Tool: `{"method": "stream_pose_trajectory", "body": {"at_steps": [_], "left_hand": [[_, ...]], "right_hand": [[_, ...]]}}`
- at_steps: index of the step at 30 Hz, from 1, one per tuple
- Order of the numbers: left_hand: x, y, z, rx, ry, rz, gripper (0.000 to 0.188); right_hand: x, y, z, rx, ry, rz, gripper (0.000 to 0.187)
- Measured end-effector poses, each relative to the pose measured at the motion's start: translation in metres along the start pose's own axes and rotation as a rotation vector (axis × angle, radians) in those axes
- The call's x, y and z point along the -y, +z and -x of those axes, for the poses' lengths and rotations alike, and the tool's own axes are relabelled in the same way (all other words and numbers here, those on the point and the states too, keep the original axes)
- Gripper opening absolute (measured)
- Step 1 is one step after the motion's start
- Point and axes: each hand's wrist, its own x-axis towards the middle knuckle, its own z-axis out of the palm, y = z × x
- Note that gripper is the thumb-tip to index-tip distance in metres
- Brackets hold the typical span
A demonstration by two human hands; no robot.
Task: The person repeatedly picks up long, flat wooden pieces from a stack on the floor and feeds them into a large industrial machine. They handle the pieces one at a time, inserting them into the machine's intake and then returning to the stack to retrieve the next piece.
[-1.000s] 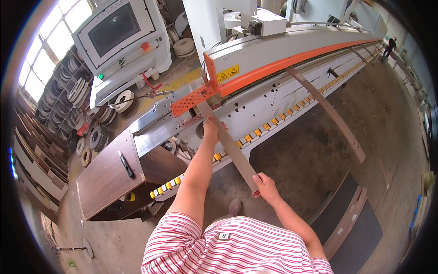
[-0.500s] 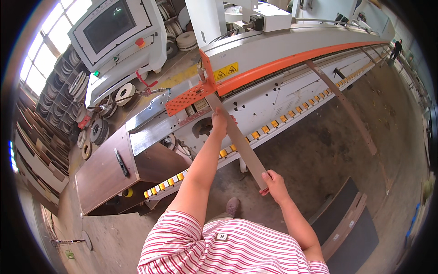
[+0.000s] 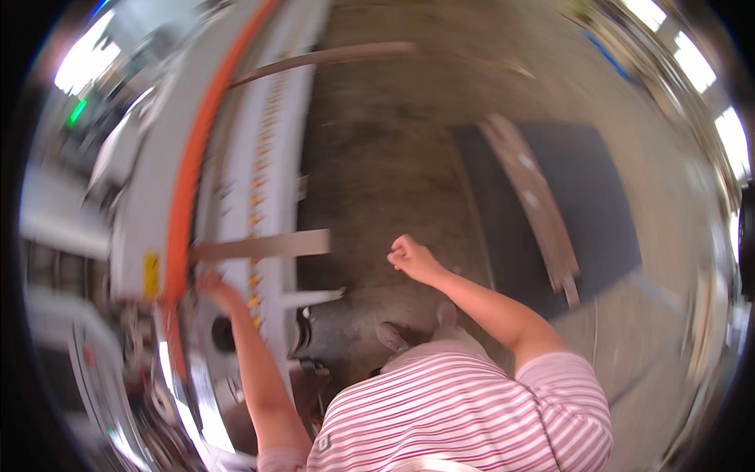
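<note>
A narrow brown board strip [image 3: 291, 244] sticks out sideways from the edge of a long machine. Its inner end goes in under the machine's orange guard [image 3: 191, 173]. My left hand [image 3: 215, 289] is at the machine, just below the strip's inner end; motion smears its fingers, and whether it touches the strip is unclear. My right hand [image 3: 413, 259] is in the air over the floor, apart from the strip's free end. Its fingers are curled closed, with nothing visible in them.
Farther along the machine, another brown strip [image 3: 354, 53] juts out over the floor. Yellow rollers [image 3: 263, 141] line the machine's edge. To the right, brown strips [image 3: 535, 204] lie on a dark panel [image 3: 594, 197]. My shoes [image 3: 391, 337] are beside the machine.
The view has swung to the right and blurred. My right hand has let go of the strip's free end and drawn away. My left hand is now at the strip's inner end, beside the guard.
</note>
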Motion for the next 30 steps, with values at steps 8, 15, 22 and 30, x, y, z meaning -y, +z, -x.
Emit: {"method": "stream_pose_trajectory", "body": {"at_steps": [8, 15, 22, 30], "left_hand": [[-0.12, 0.035, 0.255, 0.925, 0.286, -0.425, 0.047], [-0.023, -0.001, 0.349, 1.527, -0.132, -0.72, 0.056], [-0.005, 0.007, 0.373, 1.526, -0.907, -0.53, 0.039], [-0.054, 0.066, 0.42, 1.531, -0.593, -0.653, 0.027]], "right_hand": [[-0.249, -0.113, 0.111, -0.069, 0.505, 0.491, 0.034], [-0.346, -0.251, 0.12, -0.404, 0.818, 0.56, 0.053], [-0.434, -0.39, 0.076, -0.619, 0.901, 0.591, 0.073], [-0.441, -0.434, 0.031, -0.601, 0.922, 0.848, 0.078]]}}
